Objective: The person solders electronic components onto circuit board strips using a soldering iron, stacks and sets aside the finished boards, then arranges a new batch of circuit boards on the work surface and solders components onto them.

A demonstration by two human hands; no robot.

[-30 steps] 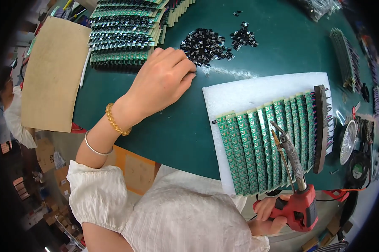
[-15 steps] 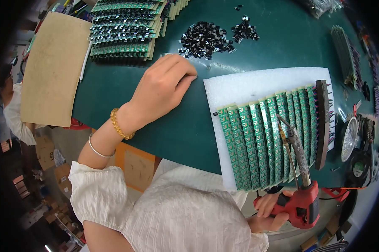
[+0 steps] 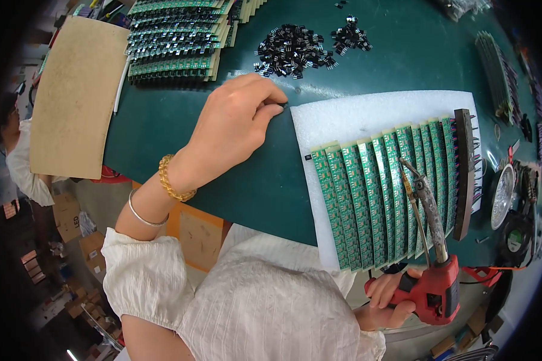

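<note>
My left hand (image 3: 238, 117) hangs over the green table, left of the white foam sheet. Its thumb and index finger are closed in a pinch; what sits between the tips is too small to make out. Past the fingertips lies a heap of small black three-legged components (image 3: 292, 51). In my right hand (image 3: 391, 298), at the table's near edge, is a red soldering gun (image 3: 436, 292). Its metal tip and a thin brass-coloured tube beside it reach over a row of green circuit board strips (image 3: 358, 204). The strips lie side by side on the foam sheet (image 3: 367, 117).
A dark bar (image 3: 462, 174) stands along the strips' right end. Stacked board strips (image 3: 174, 42) and a brown board (image 3: 72, 99) occupy the far left. A smaller component pile (image 3: 351, 37), a round metal dish (image 3: 502, 197) and more upright boards (image 3: 493, 75) lie around. Another person's sleeve (image 3: 27, 162) shows at left.
The whole view has shifted slightly. My left hand has moved a little to the right, its index fingertip reaching further out. My right hand keeps its hold on the soldering gun.
</note>
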